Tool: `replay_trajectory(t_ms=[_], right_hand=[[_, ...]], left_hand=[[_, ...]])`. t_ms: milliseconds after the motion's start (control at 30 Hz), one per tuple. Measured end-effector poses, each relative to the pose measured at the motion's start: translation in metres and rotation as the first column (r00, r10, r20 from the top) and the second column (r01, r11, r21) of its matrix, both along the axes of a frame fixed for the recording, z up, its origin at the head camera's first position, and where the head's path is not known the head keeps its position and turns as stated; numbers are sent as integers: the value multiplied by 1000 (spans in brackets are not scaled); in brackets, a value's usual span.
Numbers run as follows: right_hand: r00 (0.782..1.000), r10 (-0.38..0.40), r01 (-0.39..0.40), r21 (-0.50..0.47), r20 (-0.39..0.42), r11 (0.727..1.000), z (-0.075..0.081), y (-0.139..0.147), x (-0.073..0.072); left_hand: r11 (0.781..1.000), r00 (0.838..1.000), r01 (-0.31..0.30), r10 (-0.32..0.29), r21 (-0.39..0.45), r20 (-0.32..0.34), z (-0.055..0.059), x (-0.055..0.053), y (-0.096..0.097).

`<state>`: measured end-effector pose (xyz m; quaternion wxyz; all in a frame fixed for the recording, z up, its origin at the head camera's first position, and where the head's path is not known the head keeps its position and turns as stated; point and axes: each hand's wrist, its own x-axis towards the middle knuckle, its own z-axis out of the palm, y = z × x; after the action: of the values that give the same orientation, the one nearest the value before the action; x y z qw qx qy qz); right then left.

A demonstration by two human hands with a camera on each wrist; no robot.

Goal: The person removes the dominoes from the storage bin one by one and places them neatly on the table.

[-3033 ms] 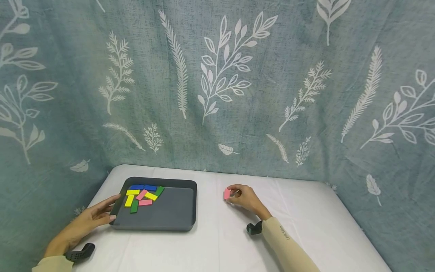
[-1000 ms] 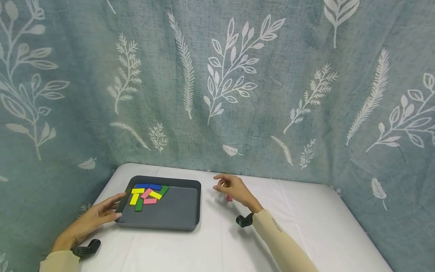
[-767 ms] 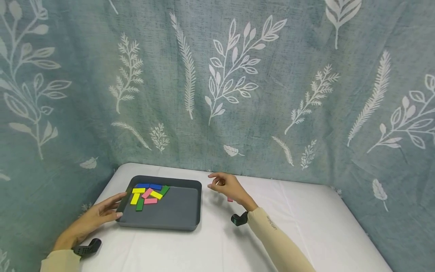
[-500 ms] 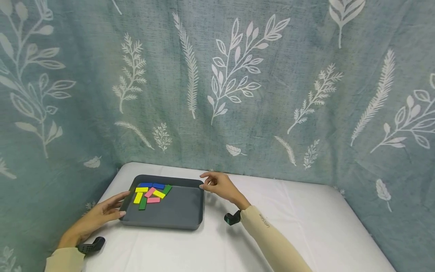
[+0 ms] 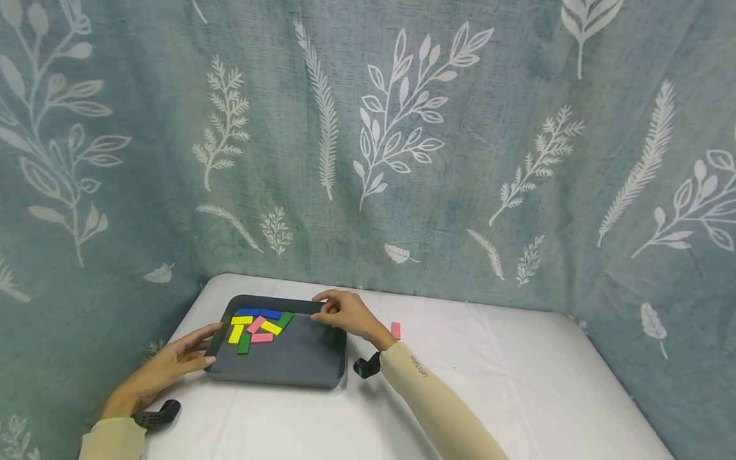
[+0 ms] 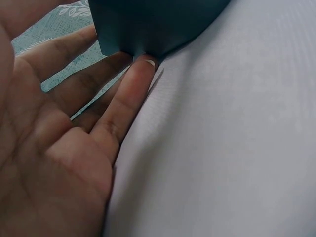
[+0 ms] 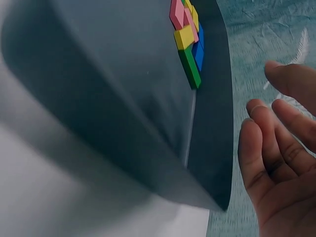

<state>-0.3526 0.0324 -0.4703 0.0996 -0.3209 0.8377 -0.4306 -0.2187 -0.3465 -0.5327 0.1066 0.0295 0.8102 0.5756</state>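
Several coloured blocks, such as the green block [image 5: 244, 343] and the yellow block [image 5: 236, 334], lie in the left half of a dark grey tray [image 5: 276, 377]. In the head view my left hand [image 5: 172, 367] rests at the tray's left side, its fairly straight fingertips against the outer wall; the left wrist view shows them at the wall too. My right hand [image 5: 347, 314] hovers over the tray's back right part, fingers bent loosely with nothing between them, as the right wrist view confirms. A pink block [image 5: 395, 330] lies on the tablecloth, behind my right forearm.
A white cloth [image 5: 489, 370] covers the table. Behind and beside it hangs a blue-green curtain [image 5: 345, 243] with white leaf prints. The tray's right half shows bare floor. A black wrist camera [image 5: 158, 414] sits on my left wrist.
My right hand held the pink block on the table, let go of it there, then moved left over the tray. My left hand stays at the tray's left side; the view has shifted slightly.
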Motion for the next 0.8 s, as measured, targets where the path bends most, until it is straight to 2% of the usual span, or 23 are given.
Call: replay_trajectory(t_ms=[267,400,533,800], right_hand=[[999,41,-42,25,25,999,-1,-24,1],[998,61,-62,37,34,997,-3,-37,1],[997,56,-59,59,55,996,-6,-47,2],[997,53,-57,76,59,995,-11,-60,1]], left_hand=[[1000,1000,5,-6,-16,-22,-1,1,1],[1000,1000,-7,7,-28,-5,-2,3,0],[1000,1000,-11,11,-20,16,-3,3,0],[1000,1000,-7,7,-9,-10,-1,1,1]])
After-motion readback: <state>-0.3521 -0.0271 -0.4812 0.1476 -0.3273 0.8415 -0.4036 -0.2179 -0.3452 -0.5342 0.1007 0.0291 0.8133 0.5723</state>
